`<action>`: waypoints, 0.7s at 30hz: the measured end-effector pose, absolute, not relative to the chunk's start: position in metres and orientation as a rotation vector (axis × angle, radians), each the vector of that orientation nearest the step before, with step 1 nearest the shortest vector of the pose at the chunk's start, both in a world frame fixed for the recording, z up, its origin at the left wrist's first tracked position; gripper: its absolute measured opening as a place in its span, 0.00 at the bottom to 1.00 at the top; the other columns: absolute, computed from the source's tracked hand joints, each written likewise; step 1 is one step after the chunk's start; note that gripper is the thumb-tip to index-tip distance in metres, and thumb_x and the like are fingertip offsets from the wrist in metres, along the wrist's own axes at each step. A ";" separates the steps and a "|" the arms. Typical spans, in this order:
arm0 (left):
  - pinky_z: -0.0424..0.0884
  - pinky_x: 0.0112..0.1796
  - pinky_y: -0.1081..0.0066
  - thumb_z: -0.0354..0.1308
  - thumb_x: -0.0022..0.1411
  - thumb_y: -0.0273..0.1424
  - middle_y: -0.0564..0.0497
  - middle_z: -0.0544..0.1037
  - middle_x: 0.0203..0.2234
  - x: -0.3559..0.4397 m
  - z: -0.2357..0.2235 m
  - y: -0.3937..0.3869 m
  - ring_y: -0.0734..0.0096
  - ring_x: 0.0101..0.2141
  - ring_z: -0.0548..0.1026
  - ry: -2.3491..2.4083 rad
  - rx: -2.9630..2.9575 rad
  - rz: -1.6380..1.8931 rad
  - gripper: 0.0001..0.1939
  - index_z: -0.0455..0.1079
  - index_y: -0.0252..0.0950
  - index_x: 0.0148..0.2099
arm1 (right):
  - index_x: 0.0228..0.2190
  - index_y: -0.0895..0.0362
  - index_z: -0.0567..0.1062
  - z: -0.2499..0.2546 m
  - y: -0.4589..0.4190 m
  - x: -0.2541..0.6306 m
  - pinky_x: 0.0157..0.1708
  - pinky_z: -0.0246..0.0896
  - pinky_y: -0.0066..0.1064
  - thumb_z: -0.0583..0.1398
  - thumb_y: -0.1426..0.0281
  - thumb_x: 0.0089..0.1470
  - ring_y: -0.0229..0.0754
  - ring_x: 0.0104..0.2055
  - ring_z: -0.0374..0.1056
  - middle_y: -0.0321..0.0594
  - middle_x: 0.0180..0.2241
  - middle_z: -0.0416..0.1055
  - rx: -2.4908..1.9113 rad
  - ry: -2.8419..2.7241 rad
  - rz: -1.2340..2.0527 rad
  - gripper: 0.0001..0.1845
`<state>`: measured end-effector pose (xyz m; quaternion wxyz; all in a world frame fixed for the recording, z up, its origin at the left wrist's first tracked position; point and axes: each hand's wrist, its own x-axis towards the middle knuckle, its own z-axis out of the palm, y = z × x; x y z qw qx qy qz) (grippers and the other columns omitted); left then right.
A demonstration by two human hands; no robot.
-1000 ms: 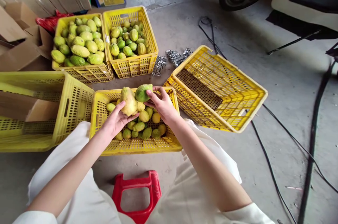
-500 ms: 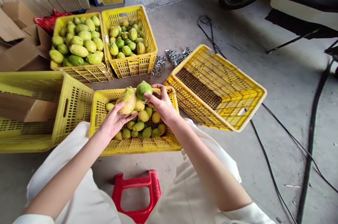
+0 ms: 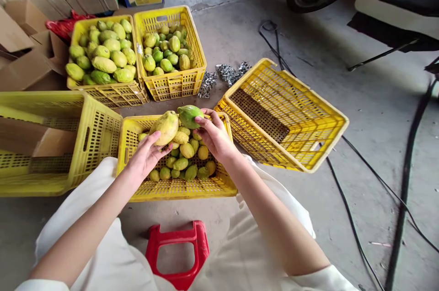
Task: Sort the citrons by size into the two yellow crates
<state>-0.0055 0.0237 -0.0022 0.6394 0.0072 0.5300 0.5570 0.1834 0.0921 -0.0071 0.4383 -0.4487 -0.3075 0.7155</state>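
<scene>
My left hand (image 3: pixel 146 156) is closed around a large yellowish papaya (image 3: pixel 165 127), thumb at its lower left side. My right hand (image 3: pixel 216 135) grips a smaller green papaya (image 3: pixel 189 116) between thumb and fingers, its pointed end turned left. The two fruits are held side by side, close together, above a yellow plastic crate (image 3: pixel 178 194). Inside that crate lie several small yellow-green fruits (image 3: pixel 187 150), partly hidden by my hands.
Behind stand two yellow crates of fruit, a left one (image 3: pixel 106 94) and a right one (image 3: pixel 171 89). An empty crate (image 3: pixel 284 113) tilts at right; another crate (image 3: pixel 96 140) holds cardboard at left. A red stool (image 3: pixel 176 277) sits between my legs. Cables (image 3: pixel 401 204) cross the floor.
My right hand has turned the green papaya from near end-on to lying sideways and shifted slightly right. The yellowish papaya in my left hand has rotated a little.
</scene>
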 end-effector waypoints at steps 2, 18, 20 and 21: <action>0.85 0.42 0.62 0.72 0.55 0.24 0.44 0.86 0.42 -0.006 -0.002 0.024 0.62 0.39 0.83 1.216 0.010 1.266 0.12 0.77 0.34 0.42 | 0.38 0.48 0.71 -0.008 0.094 0.184 0.40 0.72 0.31 0.78 0.53 0.37 0.40 0.42 0.73 0.30 0.38 0.75 -1.100 -0.746 1.772 0.31; 0.84 0.51 0.59 0.72 0.58 0.30 0.43 0.88 0.42 -0.005 -0.004 0.021 0.58 0.45 0.86 1.165 0.034 1.279 0.17 0.77 0.34 0.49 | 0.40 0.51 0.79 -0.009 0.093 0.186 0.48 0.76 0.37 0.76 0.38 0.39 0.48 0.49 0.78 0.38 0.41 0.81 -1.119 -0.890 1.787 0.37; 0.85 0.50 0.61 0.71 0.59 0.29 0.45 0.88 0.40 -0.004 -0.003 0.021 0.58 0.44 0.86 1.177 0.010 1.287 0.18 0.77 0.35 0.51 | 0.40 0.51 0.81 -0.008 0.093 0.186 0.48 0.77 0.38 0.74 0.36 0.41 0.49 0.50 0.79 0.39 0.42 0.82 -1.111 -0.930 1.787 0.37; 0.85 0.49 0.61 0.71 0.59 0.29 0.45 0.87 0.40 -0.004 -0.003 0.021 0.57 0.44 0.86 1.178 0.003 1.288 0.19 0.77 0.35 0.52 | 0.39 0.52 0.81 -0.007 0.093 0.186 0.49 0.77 0.39 0.74 0.35 0.41 0.50 0.51 0.79 0.40 0.42 0.82 -1.106 -0.938 1.787 0.37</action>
